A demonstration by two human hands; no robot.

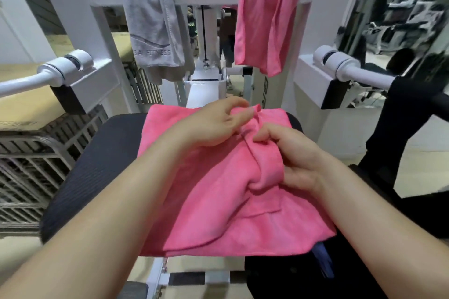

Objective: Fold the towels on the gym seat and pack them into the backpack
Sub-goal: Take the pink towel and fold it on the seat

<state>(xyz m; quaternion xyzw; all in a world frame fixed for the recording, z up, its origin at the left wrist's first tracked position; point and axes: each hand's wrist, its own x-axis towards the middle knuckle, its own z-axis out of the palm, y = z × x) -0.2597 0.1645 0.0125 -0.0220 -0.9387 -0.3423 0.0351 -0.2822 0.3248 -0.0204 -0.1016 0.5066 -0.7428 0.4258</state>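
Note:
A pink towel (213,201) lies spread over the black gym seat (97,165), bunched into a ridge down its middle. My left hand (213,124) rests on its far part, fingertips pinching a raised fold near the far edge. My right hand (291,158) grips the bunched ridge on the right side. A second pink towel (267,19) and a grey towel (153,19) hang over the white machine frame behind the seat. A black backpack (303,274) sits at the lower right, partly under the towel's near corner.
White machine arms with black pads stick out at the left (60,73) and right (340,68). A black strap or cloth (401,116) hangs off the right arm. A metal grille (36,165) stands at the left.

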